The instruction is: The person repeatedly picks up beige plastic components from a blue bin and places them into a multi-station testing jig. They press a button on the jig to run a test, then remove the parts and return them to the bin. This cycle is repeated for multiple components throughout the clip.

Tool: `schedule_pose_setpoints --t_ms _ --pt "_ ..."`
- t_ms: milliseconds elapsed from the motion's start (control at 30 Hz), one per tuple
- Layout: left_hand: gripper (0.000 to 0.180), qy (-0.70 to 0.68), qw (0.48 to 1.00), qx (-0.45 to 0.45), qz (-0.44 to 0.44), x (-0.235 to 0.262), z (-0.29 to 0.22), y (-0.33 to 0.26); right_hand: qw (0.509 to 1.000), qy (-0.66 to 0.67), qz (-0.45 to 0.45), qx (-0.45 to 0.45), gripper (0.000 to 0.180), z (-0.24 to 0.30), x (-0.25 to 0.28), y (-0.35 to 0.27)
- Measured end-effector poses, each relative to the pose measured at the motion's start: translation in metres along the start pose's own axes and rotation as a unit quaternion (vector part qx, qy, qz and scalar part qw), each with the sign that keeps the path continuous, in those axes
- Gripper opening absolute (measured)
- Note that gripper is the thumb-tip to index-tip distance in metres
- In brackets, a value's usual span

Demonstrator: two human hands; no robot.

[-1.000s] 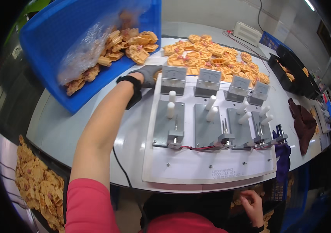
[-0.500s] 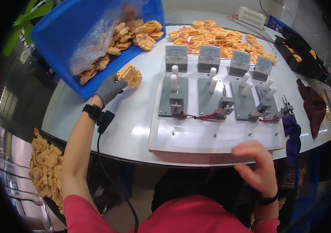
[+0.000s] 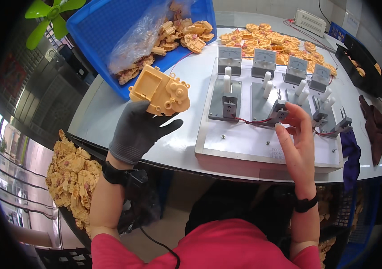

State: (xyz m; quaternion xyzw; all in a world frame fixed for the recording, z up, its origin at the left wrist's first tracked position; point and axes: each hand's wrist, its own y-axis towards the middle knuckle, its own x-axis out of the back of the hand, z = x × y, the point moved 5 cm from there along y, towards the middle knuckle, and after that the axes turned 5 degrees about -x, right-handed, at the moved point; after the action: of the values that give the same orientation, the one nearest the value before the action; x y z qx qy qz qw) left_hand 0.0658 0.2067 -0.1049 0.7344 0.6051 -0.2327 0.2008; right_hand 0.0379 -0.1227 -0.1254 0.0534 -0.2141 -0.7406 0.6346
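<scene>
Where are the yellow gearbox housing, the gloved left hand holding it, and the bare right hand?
yellow gearbox housing [image 3: 159, 91], head view, on the middle of its flat face.
left hand [image 3: 138, 127], head view, on the gloved palm.
right hand [image 3: 297, 144], head view, on the open palm, over the grey test fixture [image 3: 262, 143].

Table layout, head view
Test fixture [image 3: 262, 134] at frame centre on the table [image 3: 101, 116]; bin [image 3: 106, 27] upper left; loose housings [image 3: 267, 42] behind fixture; cloth [image 3: 376, 127] far right.
</scene>
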Motion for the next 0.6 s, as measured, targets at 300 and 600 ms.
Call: schedule_pose_setpoints --t_ms 300,600 --pt "0.058 -0.001 0.999 -0.028 0.046 -0.009 0.000 0.013 1.000 0.021 -0.014 -0.013 0.045 -0.014 -0.002 -0.004" --pt "0.059 -0.082 0.996 -0.008 0.028 0.004 0.005 0.022 0.999 0.036 -0.010 -0.011 0.045 -0.014 -0.002 -0.006"
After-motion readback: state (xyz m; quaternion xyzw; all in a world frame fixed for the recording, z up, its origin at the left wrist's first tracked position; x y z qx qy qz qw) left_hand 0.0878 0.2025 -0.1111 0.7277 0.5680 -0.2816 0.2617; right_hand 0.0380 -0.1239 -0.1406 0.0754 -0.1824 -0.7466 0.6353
